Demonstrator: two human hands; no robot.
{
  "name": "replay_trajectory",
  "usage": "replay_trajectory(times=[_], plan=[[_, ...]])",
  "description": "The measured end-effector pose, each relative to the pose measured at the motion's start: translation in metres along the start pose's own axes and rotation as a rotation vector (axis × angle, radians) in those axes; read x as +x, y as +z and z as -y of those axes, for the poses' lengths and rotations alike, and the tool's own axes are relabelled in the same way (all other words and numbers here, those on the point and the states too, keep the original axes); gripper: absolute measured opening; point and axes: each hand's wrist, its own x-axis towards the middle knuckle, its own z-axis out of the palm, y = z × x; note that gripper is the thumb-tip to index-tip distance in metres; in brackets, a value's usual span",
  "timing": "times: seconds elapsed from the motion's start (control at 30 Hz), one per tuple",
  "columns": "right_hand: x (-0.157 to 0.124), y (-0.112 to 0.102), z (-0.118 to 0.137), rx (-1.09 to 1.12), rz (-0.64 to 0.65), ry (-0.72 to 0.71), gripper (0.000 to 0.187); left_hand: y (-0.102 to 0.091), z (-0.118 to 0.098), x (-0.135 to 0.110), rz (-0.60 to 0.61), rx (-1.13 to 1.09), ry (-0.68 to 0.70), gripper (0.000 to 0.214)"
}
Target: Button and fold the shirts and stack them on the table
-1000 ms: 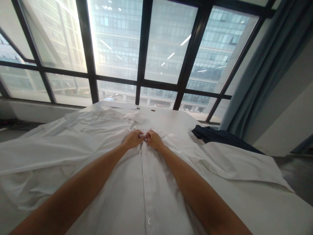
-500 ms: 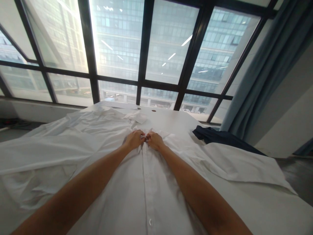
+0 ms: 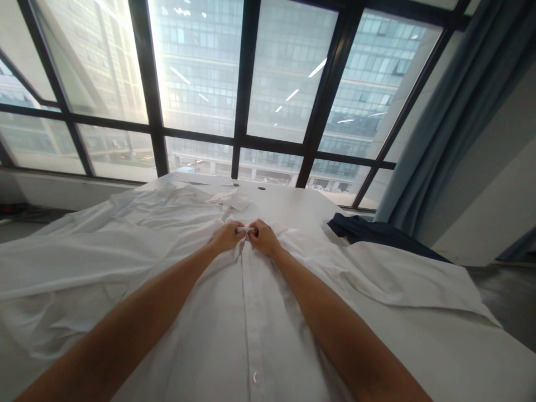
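Observation:
A white button-up shirt [image 3: 226,318] lies spread over the table, its button placket running straight toward me. One button [image 3: 256,378] shows near the bottom of the view. At the far end of the placket, my left hand [image 3: 228,237] pinches the shirt's fabric near the collar. Close beside it, my right hand [image 3: 263,238] grips the same place, fingers closed. A narrow fold of white cloth shows between the two hands. Any button there is hidden by my fingers.
More rumpled white cloth [image 3: 159,223] covers the left of the white table [image 3: 293,204]. Dark navy fabric [image 3: 377,233] lies at the right beside a white sleeve [image 3: 410,273]. Large windows with dark frames [image 3: 240,84] stand behind, and a blue curtain [image 3: 435,139] hangs at the right.
Both hands stay at the top of the placket. The fold between them has turned and shows more plainly, and my right hand has lifted slightly. The view has shifted a little.

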Motion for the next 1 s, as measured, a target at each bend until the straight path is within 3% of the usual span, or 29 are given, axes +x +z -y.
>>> replay_trajectory(times=[0.2, 0.47, 0.6, 0.7, 0.83, 1.0], plan=[[-0.003, -0.008, 0.007, -0.052, 0.059, -0.045, 0.013, -0.001, 0.005, 0.002, 0.059, -0.107, 0.003, 0.027], [-0.002, -0.017, 0.014, -0.301, 0.197, -0.149, 0.022, -0.002, 0.01, 0.003, 0.135, -0.16, 0.062, 0.027], [0.0, -0.025, 0.014, -0.342, 0.235, -0.195, 0.023, -0.005, 0.011, 0.001, 0.097, -0.077, 0.183, 0.024], [0.003, -0.026, 0.01, -0.294, 0.212, -0.194, 0.024, -0.006, 0.009, 0.0, 0.022, -0.035, 0.201, 0.024], [0.005, -0.02, 0.003, -0.161, 0.132, -0.097, 0.018, -0.006, 0.006, 0.001, -0.026, -0.044, 0.206, 0.022], [0.003, -0.011, -0.001, -0.086, 0.041, 0.064, 0.016, -0.006, 0.006, 0.004, 0.029, -0.036, 0.285, 0.02]])
